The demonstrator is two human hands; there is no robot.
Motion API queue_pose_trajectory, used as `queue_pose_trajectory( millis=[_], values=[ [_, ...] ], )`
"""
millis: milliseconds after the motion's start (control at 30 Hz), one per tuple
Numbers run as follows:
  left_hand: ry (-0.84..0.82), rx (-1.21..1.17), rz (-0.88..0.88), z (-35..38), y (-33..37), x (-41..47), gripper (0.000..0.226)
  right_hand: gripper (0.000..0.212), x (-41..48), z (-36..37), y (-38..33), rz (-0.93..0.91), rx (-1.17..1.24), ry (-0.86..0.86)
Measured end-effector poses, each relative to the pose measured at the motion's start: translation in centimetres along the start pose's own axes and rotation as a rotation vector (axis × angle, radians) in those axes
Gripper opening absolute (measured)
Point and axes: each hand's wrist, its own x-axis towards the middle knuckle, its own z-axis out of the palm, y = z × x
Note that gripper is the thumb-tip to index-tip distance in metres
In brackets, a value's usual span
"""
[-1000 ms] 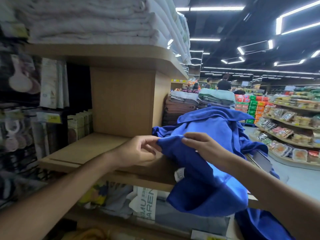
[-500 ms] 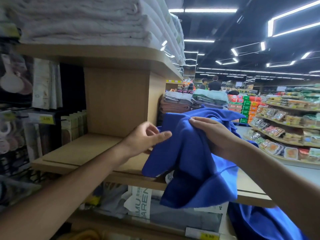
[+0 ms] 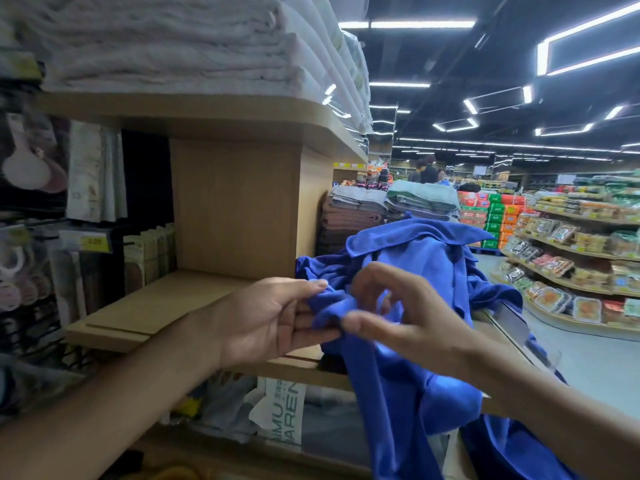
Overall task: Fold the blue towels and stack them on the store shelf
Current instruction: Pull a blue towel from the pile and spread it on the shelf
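Blue terry cloth is bunched in our grip: our left hand pinches a gathered edge of the crumpled blue towel between thumb and fingers, palm turned toward us. Our right hand meets it from the other side, fingertips closing on the same bunch, though the hand is blurred and we cannot tell how firmly it clamps. Both hands sit just in front of the front edge of the light wooden store shelf, toward its right end.

From the bunch the towel hangs down past the shelf's front edge and over the level below, in loose folds. Behind our hands more blue cloth is heaped on the right end of the shelf, its top rising to a flat flap, and further blue cloth spills low at the right.

A wooden upright panel stands at the back of the shelf; the board to the left of our hands is bare wood. Above, an upper wooden shelf carries a tall stack of folded white towels. Beyond the panel, further along, sit stacks of folded brown and grey towels and folded pale green ones. Under the shelf a white bag with green lettering shows. Hanging packaged goods fill the far left; food shelves line the aisle at right.
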Motion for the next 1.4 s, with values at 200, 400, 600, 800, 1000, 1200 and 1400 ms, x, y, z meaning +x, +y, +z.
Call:
queue_pose_trajectory(
  millis=[200,400,600,800,1000,1200,1400],
  values=[
    [0.102,0.289,0.012,-1.3,0.7,3.5,0.043,0.021,1.2,1.6,3.1,0.258,0.288,0.141],
    [0.500,1.045,0.498,-5.2,1.4,11.6,0.019,0.035,-0.2,1.3,9.1,0.669,0.576,0.192],
    [0.492,1.851,0.643,-5.9,2.3,19.9,0.045,0.013,-0.3,1.9,9.2,0.615,0.469,0.209],
    [0.562,1.552,0.778,-5.8,3.0,24.1,0.009,0.023,-0.4,0.7,9.0,0.772,0.783,0.172],
    [0.453,0.480,0.740,-4.0,4.7,23.3,0.014,0.022,6.5,-3.2,8.7,0.674,0.871,0.051],
    [0.296,0.323,0.617,-3.6,5.1,21.5,0.014,0.009,12.2,-0.9,12.1,0.187,0.092,0.201],
    [0.264,0.374,0.536,-3.2,4.7,20.9,0.027,0.013,10.9,0.7,14.9,0.195,0.057,0.395]
  ],
)
